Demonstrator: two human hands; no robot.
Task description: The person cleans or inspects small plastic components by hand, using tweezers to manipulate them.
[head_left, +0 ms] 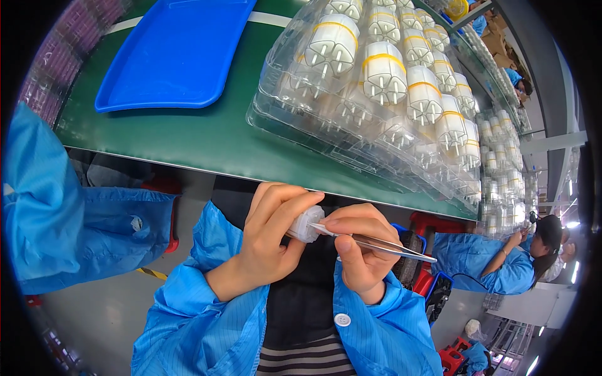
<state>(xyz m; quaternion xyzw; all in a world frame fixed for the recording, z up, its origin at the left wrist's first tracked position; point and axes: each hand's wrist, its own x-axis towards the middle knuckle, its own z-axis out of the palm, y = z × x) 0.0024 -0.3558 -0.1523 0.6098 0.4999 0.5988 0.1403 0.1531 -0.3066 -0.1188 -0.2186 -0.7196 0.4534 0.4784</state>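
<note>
My left hand [266, 232] has its fingers wrapped round a small white plastic part [305, 225], held just off the table's front edge. Between the fingers of my right hand [364, 244] is a pair of metal tweezers [401, 250], lying slantwise across the palm side. A thin white tip or piece [318, 227] shows between the right fingertips and meets the face of the white part. Whether it belongs to the tweezers or is a separate piece, I cannot tell.
On the green table [207, 139] rests a blue tray [169, 56]. Stacked clear plastic trays [301, 128] hold several white cylinders [384, 72] with yellow bands and pins. Blue-sleeved co-workers sit at the left [94, 213] and the right [489, 257].
</note>
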